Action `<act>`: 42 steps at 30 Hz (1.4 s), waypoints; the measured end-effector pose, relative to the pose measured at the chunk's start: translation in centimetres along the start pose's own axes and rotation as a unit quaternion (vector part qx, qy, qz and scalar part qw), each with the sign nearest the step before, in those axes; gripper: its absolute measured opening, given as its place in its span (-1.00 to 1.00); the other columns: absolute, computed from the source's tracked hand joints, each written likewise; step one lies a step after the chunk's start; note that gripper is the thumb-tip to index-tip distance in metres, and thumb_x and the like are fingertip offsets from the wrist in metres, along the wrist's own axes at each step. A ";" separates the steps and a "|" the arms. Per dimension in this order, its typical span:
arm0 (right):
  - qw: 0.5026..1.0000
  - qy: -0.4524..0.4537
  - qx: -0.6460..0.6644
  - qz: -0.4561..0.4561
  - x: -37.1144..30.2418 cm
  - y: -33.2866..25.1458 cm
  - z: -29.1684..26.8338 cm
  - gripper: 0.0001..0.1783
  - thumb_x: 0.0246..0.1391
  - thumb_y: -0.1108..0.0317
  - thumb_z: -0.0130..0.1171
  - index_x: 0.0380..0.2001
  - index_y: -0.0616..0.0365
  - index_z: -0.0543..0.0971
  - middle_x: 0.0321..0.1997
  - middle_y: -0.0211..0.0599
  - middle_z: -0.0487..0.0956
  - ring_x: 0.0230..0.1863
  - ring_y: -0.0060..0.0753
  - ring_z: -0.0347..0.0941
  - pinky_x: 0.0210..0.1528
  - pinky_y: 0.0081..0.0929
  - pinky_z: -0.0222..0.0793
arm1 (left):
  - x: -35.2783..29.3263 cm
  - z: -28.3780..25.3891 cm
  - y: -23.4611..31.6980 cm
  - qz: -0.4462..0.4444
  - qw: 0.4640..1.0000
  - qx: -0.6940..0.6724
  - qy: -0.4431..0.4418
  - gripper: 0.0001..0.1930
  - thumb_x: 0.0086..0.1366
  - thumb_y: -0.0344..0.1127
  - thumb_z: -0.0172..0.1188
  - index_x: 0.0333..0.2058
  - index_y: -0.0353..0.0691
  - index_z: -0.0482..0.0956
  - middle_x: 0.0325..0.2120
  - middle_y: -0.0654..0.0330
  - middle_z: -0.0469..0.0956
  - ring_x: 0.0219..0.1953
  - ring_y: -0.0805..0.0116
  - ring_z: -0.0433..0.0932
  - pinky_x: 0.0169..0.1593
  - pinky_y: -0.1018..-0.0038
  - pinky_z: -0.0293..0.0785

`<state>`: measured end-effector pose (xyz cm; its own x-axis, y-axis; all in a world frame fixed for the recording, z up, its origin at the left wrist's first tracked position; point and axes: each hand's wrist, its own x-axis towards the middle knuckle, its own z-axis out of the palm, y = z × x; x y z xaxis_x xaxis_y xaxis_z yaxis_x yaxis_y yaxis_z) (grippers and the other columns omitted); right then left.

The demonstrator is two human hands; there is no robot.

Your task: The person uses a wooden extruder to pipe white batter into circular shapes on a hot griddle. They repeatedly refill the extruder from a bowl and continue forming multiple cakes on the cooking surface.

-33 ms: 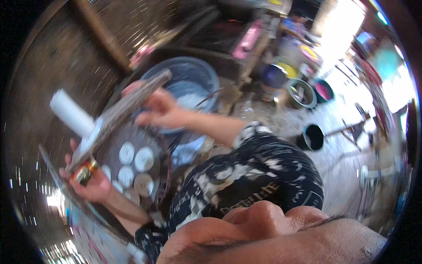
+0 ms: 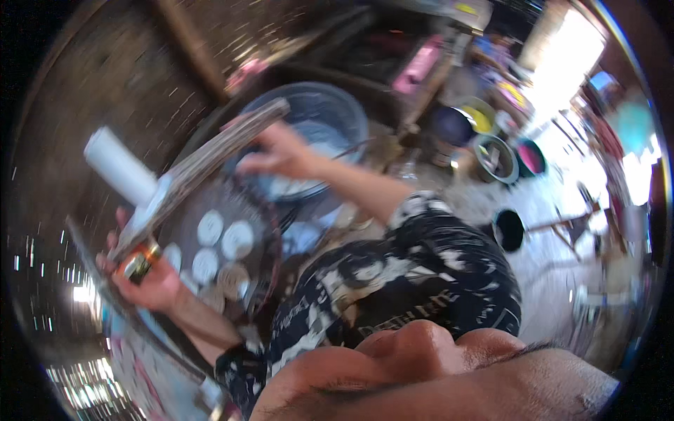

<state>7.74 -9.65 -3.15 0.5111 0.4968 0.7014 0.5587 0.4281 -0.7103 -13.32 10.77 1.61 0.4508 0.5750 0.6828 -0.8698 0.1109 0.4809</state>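
Observation:
My left hand (image 2: 160, 286) is closed around the lower end of a weathered wooden bar (image 2: 217, 153), its fingertips showing past the far edge. A white tube (image 2: 121, 167) sticks out of the bar near that end, toward the upper left. Against the palm, on the opposite side of the bar, sits a small orange-and-gold can-like piece (image 2: 138, 265). My right hand (image 2: 289, 153) grips the bar toward its upper end, with some fingers hidden behind the wood. Below lies a dark round tray (image 2: 272, 256) bearing several pale, flat coiled rounds (image 2: 209, 228).
A large grey-blue tub (image 2: 357, 130) with whitish contents stands just beyond my right hand. Buckets and basins, among them a metal basin (image 2: 495, 158) and a black bucket (image 2: 508, 230), stand on the floor at right. Another person (image 2: 491, 59) is at the far right. A dark wall rises at left.
The whole view has shifted slightly, so the tub, tray and buckets appear farther right. Both hands keep their hold on the wooden bar, which stays tilted over the tray.

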 end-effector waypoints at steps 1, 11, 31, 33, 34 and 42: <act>0.985 -0.044 -0.155 0.056 -0.3 2.9 -2.5 -0.60 -0.07 0.15 0.18 -0.16 0.06 0.42 -0.18 -0.19 0.47 -0.02 -0.20 0.36 -0.01 -0.22 0.28 | -0.8 0.9 0.9 0.021 0.999 0.030 0.038 -0.59 0.22 0.03 -0.06 0.02 0.10 0.38 0.00 0.16 0.40 0.17 -0.26 0.15 0.19 -0.19 0.06; 0.559 -0.544 -0.575 0.248 -6.6 15.1 -12.6 -0.75 -0.13 0.32 0.10 -0.35 0.15 0.62 -0.23 -0.14 0.59 -0.17 -0.13 0.53 -0.22 -0.21 0.46 | -8.5 5.6 4.5 0.097 0.971 0.197 0.089 -0.55 0.18 0.02 0.03 0.03 0.08 0.42 0.01 0.13 0.35 0.13 -0.29 0.20 0.18 -0.21 0.05; 0.667 -0.544 -0.497 0.114 -2.6 19.4 -16.8 -0.68 -0.18 0.36 0.12 -0.24 0.02 0.57 -0.29 -0.13 0.58 -0.22 -0.03 0.50 -0.18 -0.15 0.39 | -21.6 5.1 16.4 0.209 0.932 0.236 0.180 -0.53 0.19 0.07 0.00 0.05 0.10 0.40 0.07 0.02 0.32 0.17 -0.13 0.19 0.19 -0.16 0.02; 0.663 -0.563 -0.481 0.107 -3.3 20.3 -16.1 -0.64 -0.24 0.30 0.17 -0.25 0.04 0.57 -0.33 -0.12 0.57 -0.26 -0.02 0.49 -0.22 -0.15 0.37 | -22.0 5.4 16.6 0.210 0.931 0.242 0.173 -0.54 0.20 0.06 0.00 0.05 0.11 0.41 0.07 0.02 0.32 0.17 -0.12 0.20 0.18 -0.17 0.04; 0.675 -0.561 -0.465 0.115 -3.7 20.6 -15.7 -0.68 -0.23 0.27 0.16 -0.29 0.05 0.58 -0.36 -0.10 0.57 -0.27 -0.01 0.49 -0.23 -0.15 0.37 | -21.9 5.7 16.5 0.204 0.934 0.243 0.167 -0.55 0.20 0.06 0.00 0.04 0.10 0.41 0.07 0.02 0.32 0.16 -0.12 0.20 0.18 -0.18 0.05; 0.687 -0.590 -0.384 0.177 -3.6 15.7 -13.9 -0.59 0.04 -0.01 0.03 -0.32 0.11 0.61 -0.38 0.01 0.56 -0.27 0.08 0.47 -0.20 -0.13 0.34 | -21.1 5.9 15.2 0.204 0.905 0.334 0.169 -0.52 0.22 0.08 -0.05 0.07 0.06 0.36 0.06 0.02 0.35 0.12 -0.16 0.27 0.17 -0.18 0.10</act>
<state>23.70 -15.20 -16.00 0.0710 0.9278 -0.3662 0.9480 -0.1770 -0.2645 -34.89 -4.43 -2.25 -0.0658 0.6851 0.7255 -0.5844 -0.6158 0.5285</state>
